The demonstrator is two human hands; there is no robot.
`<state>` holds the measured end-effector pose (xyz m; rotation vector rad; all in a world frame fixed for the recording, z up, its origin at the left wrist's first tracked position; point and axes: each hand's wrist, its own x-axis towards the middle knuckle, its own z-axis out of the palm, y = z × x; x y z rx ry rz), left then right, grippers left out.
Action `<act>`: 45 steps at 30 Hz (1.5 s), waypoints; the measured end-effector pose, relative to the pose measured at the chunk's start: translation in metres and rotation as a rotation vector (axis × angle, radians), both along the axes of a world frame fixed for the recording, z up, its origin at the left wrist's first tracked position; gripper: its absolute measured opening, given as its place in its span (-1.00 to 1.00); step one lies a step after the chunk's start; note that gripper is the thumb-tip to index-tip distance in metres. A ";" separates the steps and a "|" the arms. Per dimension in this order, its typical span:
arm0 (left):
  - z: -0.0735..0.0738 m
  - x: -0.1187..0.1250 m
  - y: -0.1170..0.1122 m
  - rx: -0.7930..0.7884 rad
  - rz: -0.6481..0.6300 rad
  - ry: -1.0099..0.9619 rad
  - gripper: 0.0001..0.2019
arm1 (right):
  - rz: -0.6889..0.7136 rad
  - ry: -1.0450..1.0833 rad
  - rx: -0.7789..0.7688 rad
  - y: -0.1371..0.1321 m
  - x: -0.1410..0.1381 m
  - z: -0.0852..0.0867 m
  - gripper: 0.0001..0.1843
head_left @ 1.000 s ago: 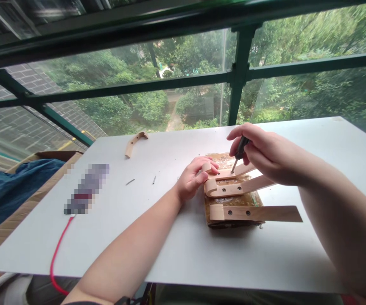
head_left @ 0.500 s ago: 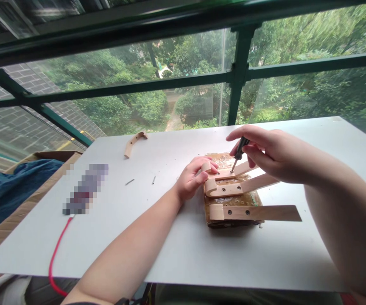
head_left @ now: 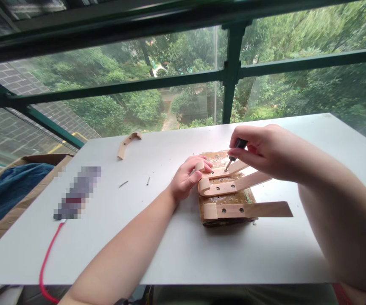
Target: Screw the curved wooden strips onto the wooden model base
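My right hand [head_left: 259, 148] is wrapped round the black handle of a screwdriver [head_left: 232, 158]. The tip slants down onto a screw in the farthest of three curved wooden hooks [head_left: 219, 172]. My left hand [head_left: 184, 178] grips the curled left end of that hook, thumb in front and fingers behind. Below it lie the middle wooden hook [head_left: 225, 188] and the nearest wooden hook [head_left: 262, 209], each with two dark screw heads. All three rest across a brown block [head_left: 229, 198] that looks wrapped in tape.
Another wooden hook [head_left: 124, 146] lies at the table's far left. Two loose screws [head_left: 123, 184] are left of my hand. A blurred-out device [head_left: 81, 190] with a red cable [head_left: 47, 262] lies on the white table [head_left: 170, 254]. Beside it stands a cardboard box [head_left: 20, 203] with blue cloth.
My right hand has rolled round the screwdriver handle, its raised index finger now curled in. The whole view has shifted slightly. The hooks and block keep their places relative to each other.
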<state>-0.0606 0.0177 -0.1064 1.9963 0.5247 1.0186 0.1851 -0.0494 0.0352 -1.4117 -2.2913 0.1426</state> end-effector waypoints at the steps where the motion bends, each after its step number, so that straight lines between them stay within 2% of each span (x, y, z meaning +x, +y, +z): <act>1: 0.000 0.000 0.000 -0.001 0.000 0.001 -0.62 | -0.020 0.002 0.007 0.000 -0.001 0.000 -0.83; 10: -0.002 0.000 0.002 0.002 -0.013 -0.017 -0.65 | -0.137 0.134 0.007 0.006 -0.002 -0.011 -0.69; 13: -0.002 0.000 0.001 0.004 -0.006 -0.008 -0.65 | -0.085 0.223 -0.002 0.008 -0.006 -0.017 -0.76; 16: -0.001 0.000 0.001 0.008 0.000 -0.010 -0.64 | 0.061 0.339 -0.037 0.008 -0.013 -0.023 -0.90; 20: -0.001 0.000 0.001 0.003 -0.002 -0.003 -0.64 | 0.219 0.388 -0.063 0.007 -0.020 -0.029 -0.87; 26: -0.002 -0.001 0.001 0.006 -0.007 0.001 -0.65 | 0.128 0.520 -0.121 0.012 -0.014 -0.032 -0.89; 28: -0.003 -0.001 0.001 -0.003 -0.002 0.007 -0.65 | 0.138 0.558 -0.162 0.015 -0.009 -0.032 -0.80; 31: -0.003 -0.001 0.001 -0.007 -0.003 0.005 -0.66 | 0.190 0.581 -0.219 0.017 -0.003 -0.031 -0.57; 33: -0.003 -0.001 0.001 -0.003 -0.007 0.005 -0.66 | 0.202 0.565 -0.241 0.018 -0.001 -0.030 -0.52; 40: -0.002 -0.001 -0.001 -0.004 0.003 0.015 -0.64 | 0.203 0.485 -0.320 0.011 0.004 -0.023 -0.65; 45: 0.000 -0.001 -0.001 -0.010 0.006 0.020 -0.64 | 0.210 0.453 -0.319 0.010 0.005 -0.018 -0.77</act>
